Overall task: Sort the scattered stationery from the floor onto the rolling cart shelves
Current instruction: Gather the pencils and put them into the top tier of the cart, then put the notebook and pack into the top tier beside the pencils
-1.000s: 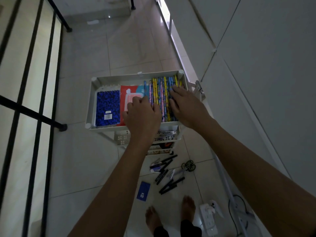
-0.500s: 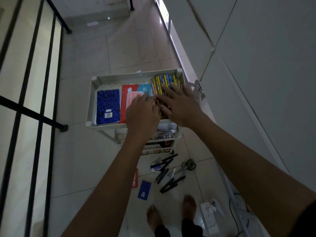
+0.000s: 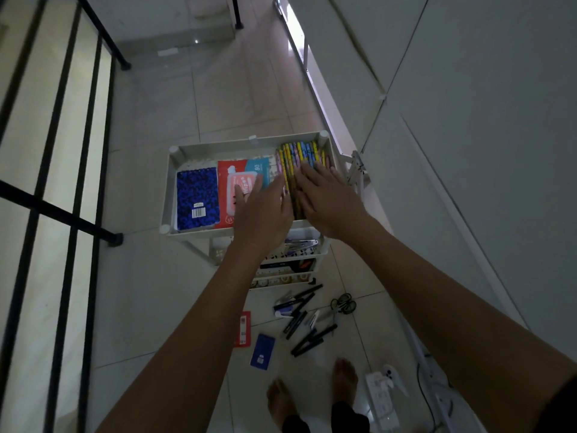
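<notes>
A white rolling cart (image 3: 199,150) stands on the tiled floor. Its top shelf holds a blue notebook (image 3: 196,195), a red wipes pack (image 3: 229,173) and a row of colourful pencils (image 3: 298,153) at the right end. My left hand (image 3: 265,210) lies flat beside the pencils with straight fingers, partly over the wipes pack. On the pencils' right side my right hand (image 3: 327,198) presses flat. The pencils are squeezed between both hands. On the floor below the cart lie black pens (image 3: 304,326), scissors (image 3: 343,304), a red card (image 3: 243,329) and a blue card (image 3: 263,351).
Black railing bars (image 3: 71,214) run along the left. A white wall (image 3: 468,151) closes the right side. A white power strip (image 3: 382,398) with a cable lies by my bare feet (image 3: 312,395). The cart's lower shelves (image 3: 299,254) hold more small items.
Both hands have slid together across the top shelf, pushing the spread pencils into a tighter bundle at the right end. The view has shifted slightly, revealing a red card on the floor.
</notes>
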{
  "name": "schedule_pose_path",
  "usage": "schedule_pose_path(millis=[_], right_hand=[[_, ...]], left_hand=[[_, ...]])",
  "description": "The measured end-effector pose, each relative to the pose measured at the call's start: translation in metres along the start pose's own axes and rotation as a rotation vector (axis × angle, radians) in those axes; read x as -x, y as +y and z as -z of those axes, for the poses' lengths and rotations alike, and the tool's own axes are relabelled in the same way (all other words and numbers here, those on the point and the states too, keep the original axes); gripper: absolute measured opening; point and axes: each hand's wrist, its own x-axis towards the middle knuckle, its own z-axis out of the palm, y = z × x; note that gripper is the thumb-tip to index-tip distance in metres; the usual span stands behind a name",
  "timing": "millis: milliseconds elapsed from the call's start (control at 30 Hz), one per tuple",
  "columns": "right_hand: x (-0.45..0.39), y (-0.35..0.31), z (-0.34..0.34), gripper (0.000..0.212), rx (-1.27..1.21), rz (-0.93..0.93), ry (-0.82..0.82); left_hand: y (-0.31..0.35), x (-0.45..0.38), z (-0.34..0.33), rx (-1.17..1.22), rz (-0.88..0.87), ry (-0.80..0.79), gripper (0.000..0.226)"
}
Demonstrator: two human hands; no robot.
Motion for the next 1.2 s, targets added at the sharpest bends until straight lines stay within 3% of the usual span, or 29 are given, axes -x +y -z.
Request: schedule_pose_path(millis=[133,300,400,567,667,767,833,933,1100,1200], right_hand=[[0.014,-0.002,-0.006,0.046,-0.067,-0.047,0.101],[0.037,-0.015,-0.004,0.030,-0.140,-0.040,0.361],[0.063,-0.027,-0.007,0.025,-0.168,-0.037,0.405],[0.118,-0.049,-0.030,0.023,-0.211,-0.018,0.424],[0.154,-0.063,-0.056,0.032,-0.224,-0.071,0.249],[0.179,-0.077,-0.079,0.042,-0.394,-0.154,-0.198],[0.188,-0.085,-0.094,0.042,-0.445,-0.170,-0.383],[0.191,-0.092,-0.119,0.040,-0.427,-0.184,-0.522],[0.183,-0.098,-0.171,0.038,-0.497,-0.270,-0.713],[0.180,-0.099,-0.210,0.039,-0.540,-0.313,-0.731]], left_hand=[[-0.002,0.003,0.000,0.005,-0.004,0.050,0.048],[0.002,0.021,0.007,-0.013,-0.048,0.280,0.035],[0.005,0.048,0.009,-0.065,-0.038,0.375,0.026],[-0.003,0.103,0.002,-0.031,-0.042,0.399,0.019],[-0.016,0.140,-0.009,-0.005,-0.070,0.351,0.019],[-0.032,0.171,-0.021,0.019,-0.041,0.271,0.023],[-0.042,0.191,-0.029,0.009,0.004,0.194,0.024],[-0.063,0.222,-0.047,0.024,0.142,0.020,0.035],[-0.122,0.266,-0.096,0.053,0.508,-0.519,0.063],[-0.156,0.278,-0.122,0.127,0.597,-0.631,0.069]])
